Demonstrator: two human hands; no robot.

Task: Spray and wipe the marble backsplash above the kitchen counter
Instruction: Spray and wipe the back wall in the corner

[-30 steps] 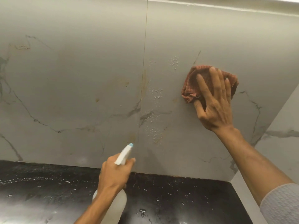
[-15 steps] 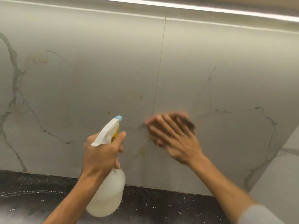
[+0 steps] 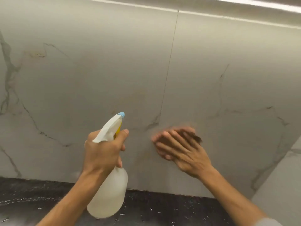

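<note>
Marble backsplash, pale grey with dark veins (image 3: 65,79): hard, slick and fixed. It fills the view on both sides of the thin vertical seam (image 3: 171,59) and meets the desk below.
Left hand (image 3: 102,150): left of the seam, fingers and thumb curled round the neck of the translucent white plastic spray bottle (image 3: 109,193).
Blue nozzle tip (image 3: 121,114): left of the seam, aimed at the stone.
Bottle handling: probably light and thin-walled, with some give if squeezed. The liquid level cannot be read. The neck under the trigger head looks like the surest hold, as a wet body would slip.
Right hand (image 3: 184,150): just right of the seam, low on the slab, fingers straight and close together, laid flat against the marble. It is motion-blurred.
Dark reddish cloth (image 3: 196,137): soft and limp. Only a blurred edge shows past the fingers, pinned between hand and stone. It is likely best driven by a flat palm, since pinching would bunch it.
Black speckled stone desk (image 3: 162,207): below the foot of the seam, flecked with white.
Pale side wall (image 3: 285,185): far right of the seam, joining the backsplash at a corner.
</note>
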